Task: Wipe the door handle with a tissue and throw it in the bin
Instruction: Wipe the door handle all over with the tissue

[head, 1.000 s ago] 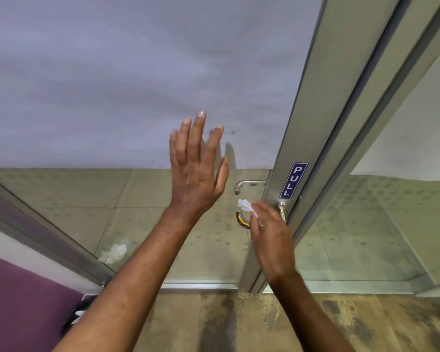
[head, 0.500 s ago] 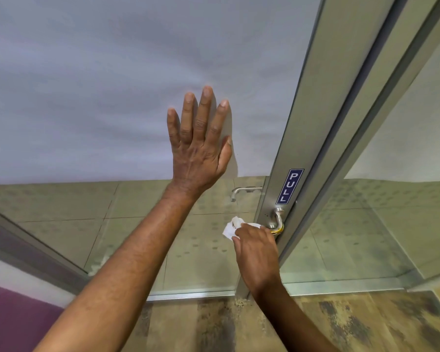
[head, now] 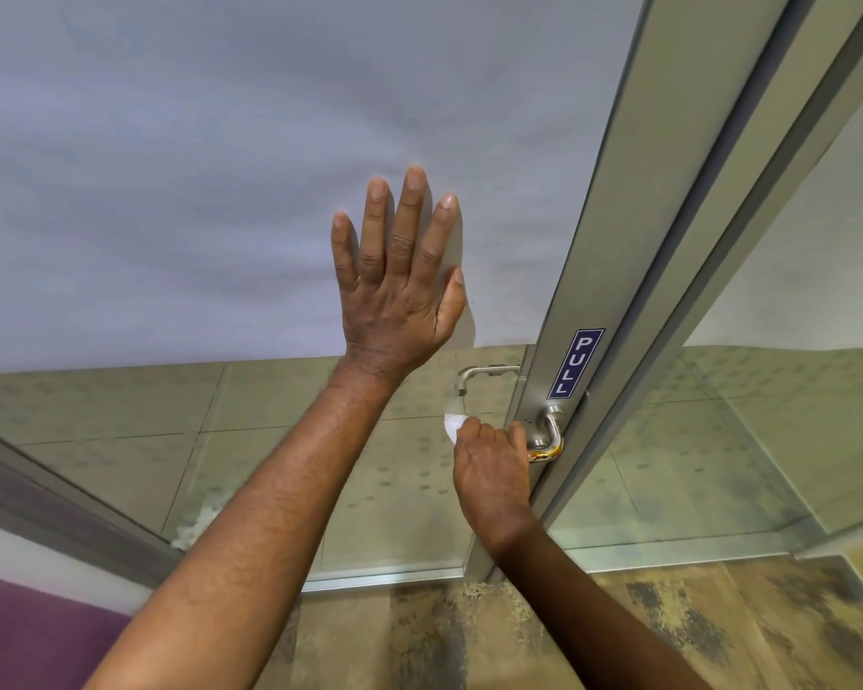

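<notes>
A metal lever door handle (head: 549, 438) sticks out from the door's grey frame, just below a blue PULL sticker (head: 575, 363). My right hand (head: 492, 473) is closed around the handle's grip with a white tissue (head: 453, 424) bunched under the fingers; a corner of the tissue pokes out on the left. My left hand (head: 397, 286) lies flat, fingers spread, against the frosted glass of the door (head: 220, 166), above and left of the handle. No bin is in view.
A second handle (head: 479, 375) shows through the glass on the door's far side. The lower glass is clear, with tiled floor behind. A white clump (head: 198, 527) lies beyond the glass at lower left. A purple surface (head: 26, 634) fills the bottom-left corner.
My left hand rose and pressed flat on the frosted glass. My right hand slid the tissue along the handle and closed around its grip.
</notes>
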Tool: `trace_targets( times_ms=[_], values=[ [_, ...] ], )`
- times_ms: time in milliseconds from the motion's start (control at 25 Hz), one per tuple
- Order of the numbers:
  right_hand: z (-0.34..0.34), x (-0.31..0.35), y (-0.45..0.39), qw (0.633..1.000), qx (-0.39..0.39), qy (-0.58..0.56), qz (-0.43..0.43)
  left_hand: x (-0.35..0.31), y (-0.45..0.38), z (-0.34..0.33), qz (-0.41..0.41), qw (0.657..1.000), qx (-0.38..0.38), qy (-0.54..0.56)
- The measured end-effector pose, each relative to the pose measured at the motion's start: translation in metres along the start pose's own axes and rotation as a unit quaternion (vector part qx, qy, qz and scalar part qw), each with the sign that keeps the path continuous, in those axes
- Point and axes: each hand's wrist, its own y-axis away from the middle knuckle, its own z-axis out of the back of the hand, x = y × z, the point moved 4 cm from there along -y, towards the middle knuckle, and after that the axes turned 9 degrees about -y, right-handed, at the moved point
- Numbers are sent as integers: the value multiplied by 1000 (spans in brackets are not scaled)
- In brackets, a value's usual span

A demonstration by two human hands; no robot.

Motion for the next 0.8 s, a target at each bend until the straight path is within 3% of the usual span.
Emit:
trace_targets(
  times_ms=[280,560,800],
  values=[
    [-11,-13,15,1000,-17,5,-6,-1,1,0,-2,1000,-3,-7],
    [-2,-4,1,998,50,16,-24,-1,2,-1,-1,1000,-1,-10],
    [2,1,-10,998,25,-32,-51,-1,0,1,-1,1000,-2,-11]
  ],
)
